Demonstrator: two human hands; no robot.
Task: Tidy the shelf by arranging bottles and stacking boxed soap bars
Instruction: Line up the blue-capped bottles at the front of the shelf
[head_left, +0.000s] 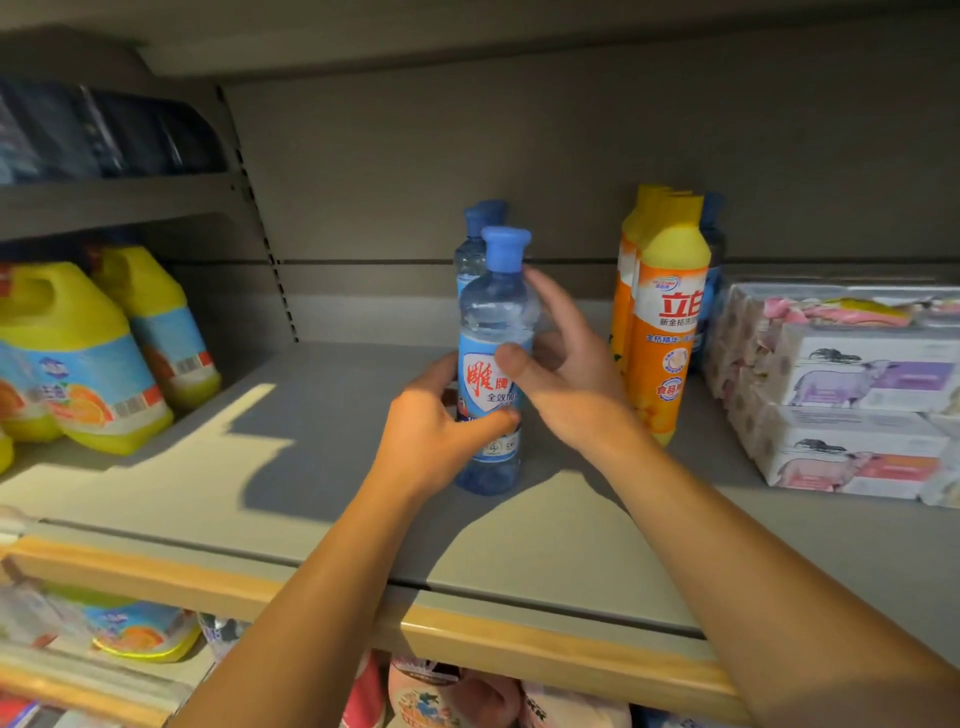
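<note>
A clear blue bottle (493, 332) with a blue cap stands upright mid-shelf on the grey shelf board (291, 467). My left hand (436, 436) grips its lower body, thumb across the front. My right hand (561, 374) wraps its upper label, thumb on the front and fingers behind. A second blue-capped bottle (475, 234) stands right behind it. Orange-and-yellow bottles (662, 322) stand in a row to the right. Stacked boxed soap bars (852, 395) fill the far right.
Yellow jugs (78, 358) with blue labels stand at the left. A bare stretch of board lies between them and the blue bottle. A wooden front edge (519, 644) runs along the shelf, with more goods on the shelf below. Dark packs sit upper left.
</note>
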